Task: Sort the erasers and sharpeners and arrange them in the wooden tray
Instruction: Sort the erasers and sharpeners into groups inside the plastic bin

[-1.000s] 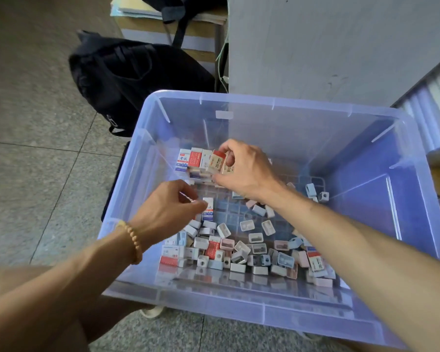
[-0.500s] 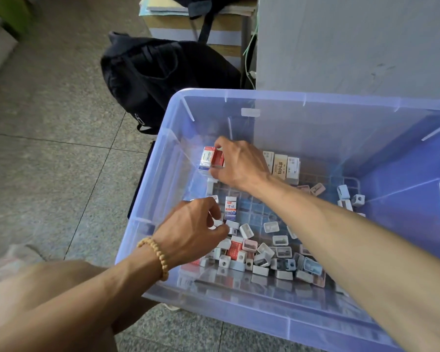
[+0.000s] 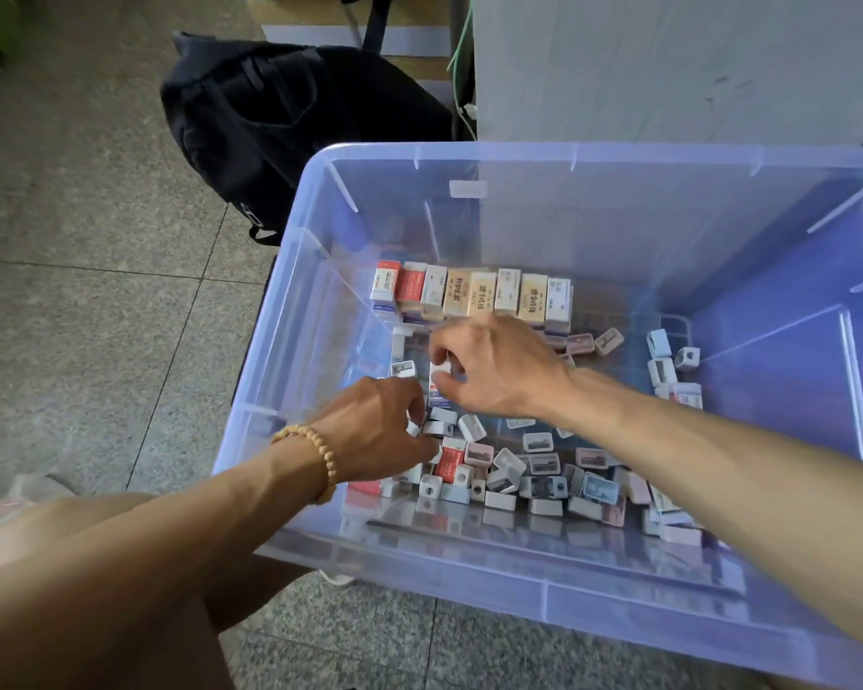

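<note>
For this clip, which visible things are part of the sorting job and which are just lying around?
Job:
eraser row
loose sharpeners
clear bin
left hand, gripping small pieces
right hand, pinching an eraser

Lying about:
black bag
bead bracelet
white cabinet

No wooden tray can be made out.

Both hands reach forward close together, left point(image 3: 377, 430) and right point(image 3: 489, 363), fingers curled downward.
</note>
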`<state>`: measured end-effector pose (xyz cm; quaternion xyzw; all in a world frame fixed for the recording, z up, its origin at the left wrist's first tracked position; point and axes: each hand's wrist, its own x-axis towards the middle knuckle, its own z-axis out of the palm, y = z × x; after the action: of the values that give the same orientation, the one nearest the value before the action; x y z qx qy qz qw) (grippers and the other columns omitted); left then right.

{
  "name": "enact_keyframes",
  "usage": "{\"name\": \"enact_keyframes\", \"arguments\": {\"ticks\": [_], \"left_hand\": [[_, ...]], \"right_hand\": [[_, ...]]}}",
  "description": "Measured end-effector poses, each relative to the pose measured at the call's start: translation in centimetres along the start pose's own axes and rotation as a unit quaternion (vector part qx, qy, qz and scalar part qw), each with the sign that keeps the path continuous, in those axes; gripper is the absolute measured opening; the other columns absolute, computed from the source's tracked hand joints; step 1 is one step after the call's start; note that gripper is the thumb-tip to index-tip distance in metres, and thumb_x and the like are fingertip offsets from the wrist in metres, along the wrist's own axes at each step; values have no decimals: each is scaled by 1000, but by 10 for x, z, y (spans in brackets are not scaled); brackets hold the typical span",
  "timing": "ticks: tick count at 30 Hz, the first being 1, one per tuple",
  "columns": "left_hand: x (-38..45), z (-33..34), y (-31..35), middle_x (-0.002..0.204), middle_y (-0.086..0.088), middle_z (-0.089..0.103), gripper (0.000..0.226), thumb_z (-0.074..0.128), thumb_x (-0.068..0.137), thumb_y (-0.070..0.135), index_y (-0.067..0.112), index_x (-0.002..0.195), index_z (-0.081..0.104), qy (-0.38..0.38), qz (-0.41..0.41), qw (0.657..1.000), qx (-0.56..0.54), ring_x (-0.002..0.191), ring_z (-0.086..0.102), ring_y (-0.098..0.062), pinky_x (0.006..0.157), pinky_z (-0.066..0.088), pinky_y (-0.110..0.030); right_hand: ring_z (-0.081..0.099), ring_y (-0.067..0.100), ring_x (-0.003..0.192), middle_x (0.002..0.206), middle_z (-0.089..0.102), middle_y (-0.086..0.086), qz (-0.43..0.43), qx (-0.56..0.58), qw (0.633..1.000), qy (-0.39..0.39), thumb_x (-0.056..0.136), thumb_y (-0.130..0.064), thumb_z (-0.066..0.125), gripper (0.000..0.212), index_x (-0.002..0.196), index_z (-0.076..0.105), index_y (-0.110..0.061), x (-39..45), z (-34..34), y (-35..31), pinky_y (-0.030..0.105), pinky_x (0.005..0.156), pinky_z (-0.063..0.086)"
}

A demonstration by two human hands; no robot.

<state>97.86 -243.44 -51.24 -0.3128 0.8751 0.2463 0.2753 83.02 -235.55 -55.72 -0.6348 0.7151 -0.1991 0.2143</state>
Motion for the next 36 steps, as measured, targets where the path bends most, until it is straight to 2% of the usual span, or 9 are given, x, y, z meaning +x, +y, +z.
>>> {"name": "enact_keyframes", "arguments": {"ticks": [3, 6, 11, 17, 20, 25, 28, 32, 36], "left_hand": [[9, 3, 3, 113, 0, 62, 39, 68, 82, 42, 24, 115, 57, -20, 13, 998, 64, 95, 60, -21, 79, 52, -30], [16, 9, 3, 124, -5, 56, 50, 71, 82, 38, 19, 124, 52, -42, 31, 990, 128, 104, 58, -24, 80, 48, -30], [24, 16, -6, 131, -10, 46, 69, 80, 76, 36, 15, 132, 46, -104, 38, 985, 135, 109, 55, -29, 93, 49, -38], [25, 19, -12, 136, -6, 40, 75, 86, 70, 33, 16, 133, 48, -119, 45, 985, 121, 111, 55, -30, 96, 49, -38], [25, 22, -12, 132, -6, 43, 74, 85, 72, 26, 18, 135, 46, -130, 53, 985, 101, 111, 54, -27, 95, 48, -36], [27, 23, -10, 133, -2, 46, 73, 83, 73, 17, 25, 137, 47, -140, 57, 984, 89, 115, 53, -22, 96, 47, -34], [27, 21, -9, 135, -1, 42, 76, 84, 71, 14, 26, 137, 47, -140, 49, 986, 82, 113, 52, -21, 92, 49, -31], [24, 19, -10, 129, -1, 35, 78, 84, 68, 15, 32, 134, 47, -145, 42, 984, 98, 96, 48, -18, 76, 45, -23], [23, 14, -8, 132, -3, 43, 82, 79, 71, 12, 32, 140, 40, -182, 28, 976, 112, 99, 54, -21, 82, 53, -31]], "right_hand": [[63, 17, 89, 99, 59, -6, 36, -49, 980, -190, 86, -24, 68, 20, 104, 61, -18, -14, 18, 16, 34, 82, 58], [59, 20, 96, 107, 55, 0, 67, -40, 963, -259, 83, -29, 72, 38, 116, 57, -16, -20, 32, 24, 34, 85, 55], [49, 20, 106, 113, 49, 1, 52, -43, 977, -202, 83, -30, 67, 41, 116, 51, -13, -17, 31, 21, 33, 94, 46], [21, 25, 148, 161, 26, 5, 2, -85, 963, -255, 82, -31, 63, 79, 153, 30, -19, 1, 42, 20, 46, 122, 22], [35, 23, 133, 144, 44, 2, 0, -109, 958, -264, 80, -32, 65, 68, 144, 45, -22, -8, 40, 23, 41, 114, 33], [45, 18, 99, 106, 52, -2, 40, -89, 951, -294, 85, -34, 66, 44, 127, 58, -24, -22, 24, 31, 32, 79, 43], [58, 18, 92, 106, 59, -3, 81, -49, 936, -339, 86, -30, 70, 48, 131, 56, -23, -22, 20, 33, 30, 76, 50], [58, 12, 77, 106, 63, -2, 111, -8, 909, -401, 89, -15, 70, 39, 127, 62, -15, -21, 12, 31, 22, 59, 45], [59, 18, 99, 124, 64, 6, 148, 49, 928, -337, 92, -1, 58, 40, 132, 60, -8, -20, 9, 32, 29, 83, 52]]}}
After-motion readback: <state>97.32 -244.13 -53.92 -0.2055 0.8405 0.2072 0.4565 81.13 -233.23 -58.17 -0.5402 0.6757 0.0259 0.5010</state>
